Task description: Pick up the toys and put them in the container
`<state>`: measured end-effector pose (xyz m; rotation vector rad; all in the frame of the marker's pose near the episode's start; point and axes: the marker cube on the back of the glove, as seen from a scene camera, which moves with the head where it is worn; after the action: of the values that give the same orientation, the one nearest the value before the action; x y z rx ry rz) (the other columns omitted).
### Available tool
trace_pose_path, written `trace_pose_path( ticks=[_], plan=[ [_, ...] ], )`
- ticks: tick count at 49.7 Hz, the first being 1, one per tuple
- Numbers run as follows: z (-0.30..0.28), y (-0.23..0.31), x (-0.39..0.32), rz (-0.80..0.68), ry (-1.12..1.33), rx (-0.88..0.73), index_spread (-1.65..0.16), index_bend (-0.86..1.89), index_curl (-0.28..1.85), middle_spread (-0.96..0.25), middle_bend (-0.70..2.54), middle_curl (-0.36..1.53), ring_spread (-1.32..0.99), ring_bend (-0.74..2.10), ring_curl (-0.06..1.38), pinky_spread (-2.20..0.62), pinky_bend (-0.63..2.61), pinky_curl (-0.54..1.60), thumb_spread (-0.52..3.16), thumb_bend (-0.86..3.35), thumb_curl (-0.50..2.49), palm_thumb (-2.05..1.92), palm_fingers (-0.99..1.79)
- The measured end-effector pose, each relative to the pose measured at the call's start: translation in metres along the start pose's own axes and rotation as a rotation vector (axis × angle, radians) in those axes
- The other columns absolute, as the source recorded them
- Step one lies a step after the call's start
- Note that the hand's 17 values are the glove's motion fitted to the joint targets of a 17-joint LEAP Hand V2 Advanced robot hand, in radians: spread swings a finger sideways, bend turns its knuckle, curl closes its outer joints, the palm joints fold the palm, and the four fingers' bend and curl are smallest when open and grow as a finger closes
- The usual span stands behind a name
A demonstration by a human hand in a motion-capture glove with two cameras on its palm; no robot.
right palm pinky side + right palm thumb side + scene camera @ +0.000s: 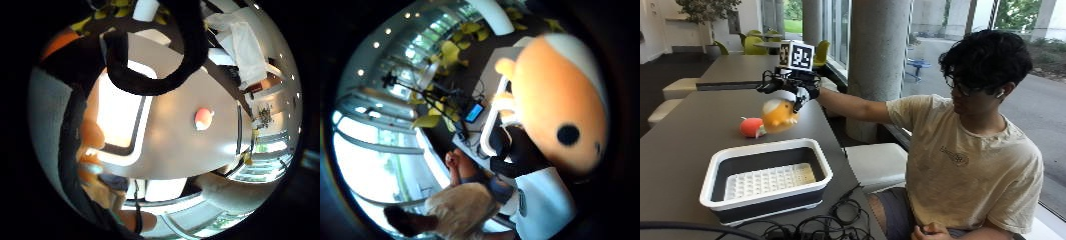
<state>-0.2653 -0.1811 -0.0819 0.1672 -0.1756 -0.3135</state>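
In the outside view my gloved right hand (790, 88) grips an orange and white plush toy (779, 115) by its top, holding it in the air above the table just beyond the container. The toy fills much of the thumb side view (560, 100) and shows at the edge of the little finger side view (92, 135). A small red and white toy (752, 127) lies on the grey table to the left of the held one, seen also from the palm (203, 118). The container (821, 167) is a dark tub with a white rim (144, 125) and a white grid floor.
Black cables (820, 227) lie tangled at the table's near edge beside the container. The table (680, 135) stretches away to the left and back. A concrete pillar (879, 50) stands behind the arm. The person's bare hand (933, 232) rests on the lap.
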Motion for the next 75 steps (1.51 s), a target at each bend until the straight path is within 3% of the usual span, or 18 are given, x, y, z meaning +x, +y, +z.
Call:
trace_pose_path(
  ticks=[75],
  plan=[
    [-0.008, 0.030, 0.009, -0.074, 0.018, -0.005, -0.31, 0.18, 0.43, -0.06, 0.19, 0.44, -0.12, 0.43, 0.44, -0.02, 0.97, 0.32, 1.31, -0.01, 0.32, 0.28, 0.05]
  ],
)
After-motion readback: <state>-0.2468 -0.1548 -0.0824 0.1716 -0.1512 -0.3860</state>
